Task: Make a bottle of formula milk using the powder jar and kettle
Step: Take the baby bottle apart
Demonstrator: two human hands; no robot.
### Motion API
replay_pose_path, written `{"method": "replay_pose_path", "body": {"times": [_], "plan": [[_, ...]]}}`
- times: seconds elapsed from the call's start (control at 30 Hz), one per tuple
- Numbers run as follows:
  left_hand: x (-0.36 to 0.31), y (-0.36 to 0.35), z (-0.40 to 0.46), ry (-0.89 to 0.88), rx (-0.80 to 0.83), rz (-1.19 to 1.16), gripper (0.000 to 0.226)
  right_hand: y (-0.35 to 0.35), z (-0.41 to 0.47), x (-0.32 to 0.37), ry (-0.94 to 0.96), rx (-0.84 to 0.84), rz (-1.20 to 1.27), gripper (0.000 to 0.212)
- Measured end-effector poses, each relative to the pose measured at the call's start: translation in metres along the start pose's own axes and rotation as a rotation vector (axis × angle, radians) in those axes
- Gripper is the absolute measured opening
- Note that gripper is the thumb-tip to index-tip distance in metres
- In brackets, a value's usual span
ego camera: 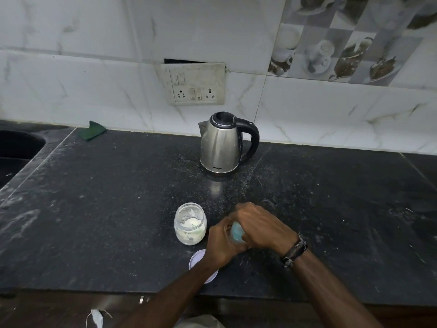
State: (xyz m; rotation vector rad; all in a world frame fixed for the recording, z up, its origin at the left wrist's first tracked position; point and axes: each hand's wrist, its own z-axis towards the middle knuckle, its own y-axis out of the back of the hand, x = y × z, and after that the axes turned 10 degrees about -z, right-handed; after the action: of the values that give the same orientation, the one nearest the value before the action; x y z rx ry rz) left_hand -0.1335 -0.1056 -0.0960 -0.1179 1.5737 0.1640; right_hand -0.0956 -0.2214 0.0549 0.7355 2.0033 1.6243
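A steel kettle (221, 144) with a black handle and shut lid stands at the back of the black counter (106, 197). An open glass powder jar (190, 224) holding white powder sits near the front, and its pale lid (197, 259) lies flat just behind my left forearm. To the right of the jar both hands wrap a blue bottle (236, 232), mostly hidden. My left hand (223, 242) grips its lower part. My right hand (257, 224) curls over its top.
A green cloth (92, 131) lies at the back left by the wall. A dark sink (16, 147) is cut into the far left. A wall socket panel (194, 84) sits above the kettle. The counter's front edge runs just below my forearms.
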Motion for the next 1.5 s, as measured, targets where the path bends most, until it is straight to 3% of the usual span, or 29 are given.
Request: {"method": "replay_pose_path", "body": {"times": [0.23,0.43,0.67,0.83,0.97,1.13,1.33,1.5], "plan": [[-0.001,-0.005,-0.005,0.015,0.060,-0.024,0.062,0.002,-0.004,0.001,-0.116,0.084,0.060,0.039],[-0.003,-0.004,-0.005,0.005,0.064,0.056,0.050,0.001,-0.002,0.015,-0.291,0.103,-0.089,0.050],[0.004,-0.001,-0.002,-0.007,0.070,0.107,0.066,0.004,-0.004,0.014,-0.212,0.072,-0.073,0.023],[0.004,0.000,-0.001,-0.010,0.085,0.059,0.059,0.010,-0.007,0.012,-0.063,0.053,-0.097,0.034],[0.007,0.002,-0.001,-0.032,0.092,0.055,0.065,0.034,-0.010,0.003,-0.025,-0.062,0.037,0.033],[0.011,0.001,0.000,-0.054,0.090,0.090,0.057,0.046,-0.013,-0.022,-0.244,-0.142,0.277,0.062],[0.015,0.001,0.000,-0.066,0.099,0.090,0.057,-0.009,-0.036,-0.052,-0.545,-0.346,0.414,0.032],[0.017,0.000,0.001,-0.067,0.106,0.097,0.059,-0.078,-0.059,-0.055,-0.763,-0.283,0.501,0.055]]}}
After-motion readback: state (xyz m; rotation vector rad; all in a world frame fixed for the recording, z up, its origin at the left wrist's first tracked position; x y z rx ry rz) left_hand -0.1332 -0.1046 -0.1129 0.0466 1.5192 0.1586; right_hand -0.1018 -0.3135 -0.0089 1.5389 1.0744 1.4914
